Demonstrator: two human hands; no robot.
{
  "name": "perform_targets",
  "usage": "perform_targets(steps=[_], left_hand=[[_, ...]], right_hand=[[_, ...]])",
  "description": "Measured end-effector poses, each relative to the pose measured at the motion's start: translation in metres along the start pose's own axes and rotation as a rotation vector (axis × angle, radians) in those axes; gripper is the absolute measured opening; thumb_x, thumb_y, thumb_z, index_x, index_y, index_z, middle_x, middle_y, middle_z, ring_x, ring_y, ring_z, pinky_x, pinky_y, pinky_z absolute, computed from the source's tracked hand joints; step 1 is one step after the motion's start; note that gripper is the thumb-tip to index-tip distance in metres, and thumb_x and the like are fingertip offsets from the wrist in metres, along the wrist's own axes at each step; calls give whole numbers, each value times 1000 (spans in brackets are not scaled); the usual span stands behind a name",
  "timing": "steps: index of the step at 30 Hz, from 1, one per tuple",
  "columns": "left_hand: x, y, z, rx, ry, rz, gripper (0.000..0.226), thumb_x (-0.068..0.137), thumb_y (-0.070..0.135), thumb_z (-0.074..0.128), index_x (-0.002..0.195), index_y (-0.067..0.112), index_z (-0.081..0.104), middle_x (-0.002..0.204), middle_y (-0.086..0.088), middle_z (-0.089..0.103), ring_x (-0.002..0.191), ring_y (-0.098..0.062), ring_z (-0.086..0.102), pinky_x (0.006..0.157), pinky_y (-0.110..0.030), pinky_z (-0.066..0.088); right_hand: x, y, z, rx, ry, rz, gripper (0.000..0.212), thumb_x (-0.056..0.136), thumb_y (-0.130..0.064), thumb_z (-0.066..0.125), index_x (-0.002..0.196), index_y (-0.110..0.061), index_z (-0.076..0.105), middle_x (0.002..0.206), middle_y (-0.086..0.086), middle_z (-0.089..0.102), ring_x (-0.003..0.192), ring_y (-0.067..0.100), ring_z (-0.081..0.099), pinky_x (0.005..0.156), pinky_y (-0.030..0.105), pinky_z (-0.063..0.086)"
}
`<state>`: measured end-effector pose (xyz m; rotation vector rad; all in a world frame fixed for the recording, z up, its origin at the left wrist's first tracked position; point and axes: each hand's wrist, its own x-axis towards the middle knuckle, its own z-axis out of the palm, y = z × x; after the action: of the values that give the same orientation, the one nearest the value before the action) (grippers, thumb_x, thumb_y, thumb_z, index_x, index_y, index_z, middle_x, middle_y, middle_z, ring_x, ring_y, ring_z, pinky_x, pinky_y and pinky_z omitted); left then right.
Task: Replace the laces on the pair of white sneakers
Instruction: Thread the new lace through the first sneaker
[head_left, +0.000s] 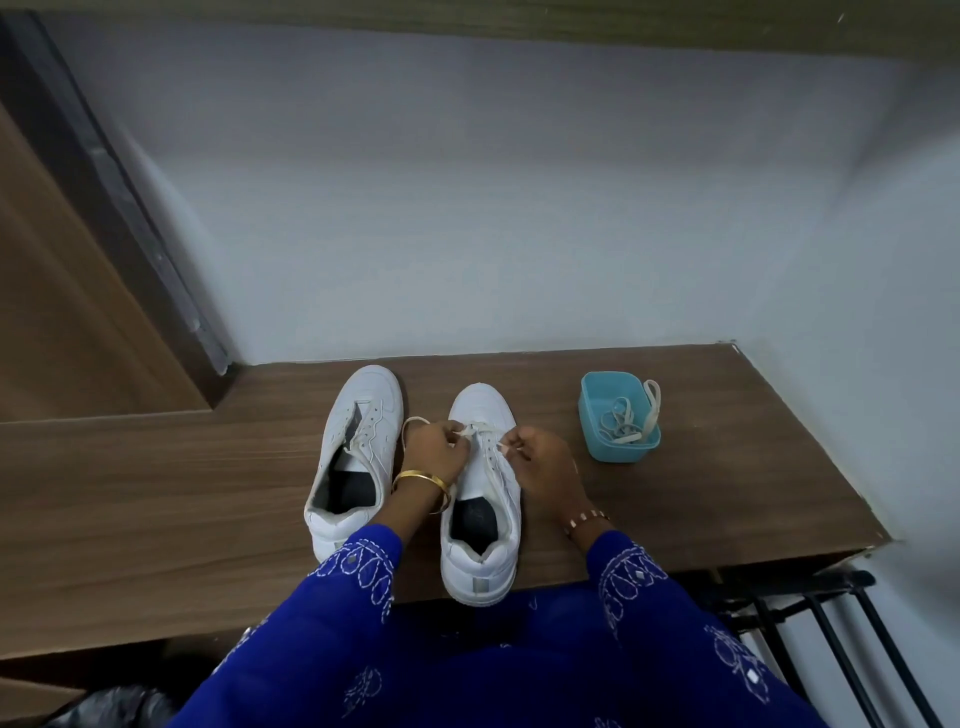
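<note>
— Where's the lace?
— On the right sneaker (485, 493), near the desk (156, 493) edge. My left hand (436, 454) and right hand (537, 457) each pinch the lace (480, 428).
— And the rest?
— Laceless sneaker (358, 457) left; blue tub (615, 415) of laces right.

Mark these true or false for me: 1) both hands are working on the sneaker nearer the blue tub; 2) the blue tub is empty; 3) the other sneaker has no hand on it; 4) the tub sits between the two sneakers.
1) True. The left hand and the right hand both pinch lace at the right sneaker, the one nearer the blue tub.
2) False. The tub holds loose laces, one loop hanging over its rim.
3) True. The left sneaker lies untouched on the wooden surface.
4) False. The tub stands to the right of both sneakers.
</note>
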<state>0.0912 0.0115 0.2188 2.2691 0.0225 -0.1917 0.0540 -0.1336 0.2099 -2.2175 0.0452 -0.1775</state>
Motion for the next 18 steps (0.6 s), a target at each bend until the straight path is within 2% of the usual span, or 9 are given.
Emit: perform_targets(steps=[2, 4, 6, 8, 10, 12, 13, 16, 18], left_hand=[[1, -2, 1, -24, -4, -31, 33, 90, 16, 54, 120, 4, 59, 111, -15, 65, 104, -25, 59, 77, -15, 34], [-1, -4, 0, -21, -1, -38, 29, 89, 18, 55, 113, 4, 63, 103, -14, 67, 100, -25, 60, 77, -18, 35], [-4, -4, 1, -22, 6, -42, 17, 88, 18, 56, 87, 6, 67, 84, -10, 66, 90, -26, 60, 73, -20, 37], [-9, -3, 2, 39, 19, -42, 25, 87, 18, 56, 63, 9, 57, 70, -9, 60, 80, -29, 59, 65, -25, 38], [-14, -3, 5, 110, 6, -30, 22, 85, 17, 56, 70, 3, 63, 75, -15, 64, 81, -30, 61, 66, -28, 43], [-19, -4, 9, 162, -14, 14, 21, 86, 17, 56, 85, 2, 70, 86, -17, 69, 86, -30, 62, 71, -30, 46], [-21, -5, 10, 185, -21, 35, 21, 86, 18, 56, 89, 3, 71, 89, -16, 70, 88, -30, 63, 73, -30, 47], [-22, -7, 12, 226, -30, 76, 21, 88, 16, 54, 93, 4, 71, 93, -16, 69, 90, -31, 62, 74, -31, 46], [-20, -9, 10, 214, -39, 78, 20, 88, 15, 53, 93, 3, 68, 93, -18, 68, 90, -33, 61, 74, -32, 45]], right_hand=[[-2, -3, 8, 48, -61, -5, 7, 89, -5, 56, 87, -2, 63, 80, 3, 62, 75, 14, 56, 62, 6, 38], [-4, 0, 13, 81, -123, 19, 10, 90, -6, 54, 82, -11, 59, 84, 3, 63, 80, 16, 59, 66, 10, 40], [-6, 5, 13, 76, -148, 20, 16, 90, -7, 55, 77, -17, 53, 81, 1, 62, 79, 14, 59, 66, 11, 40], [-7, 6, 12, 44, -181, 5, 21, 89, -7, 56, 73, -18, 50, 70, -2, 58, 69, 13, 54, 62, 11, 37], [-7, 7, 10, 34, -193, 23, 29, 89, -4, 55, 67, -23, 48, 64, -5, 56, 61, 11, 52, 60, 15, 40], [-9, 11, 9, 96, -181, 65, 34, 88, 0, 53, 66, -26, 48, 73, 4, 66, 69, 16, 63, 65, 26, 48], [-10, 12, 9, 142, -183, 92, 33, 88, 2, 52, 68, -24, 49, 79, 9, 68, 74, 16, 66, 66, 28, 50], [-10, 9, 4, 265, -194, 183, 29, 90, 5, 48, 72, -18, 51, 84, 11, 67, 66, -2, 65, 55, 13, 48], [-8, 7, 1, 298, -176, 226, 27, 90, 5, 47, 73, -16, 51, 77, 8, 67, 55, -1, 62, 52, 12, 45]])
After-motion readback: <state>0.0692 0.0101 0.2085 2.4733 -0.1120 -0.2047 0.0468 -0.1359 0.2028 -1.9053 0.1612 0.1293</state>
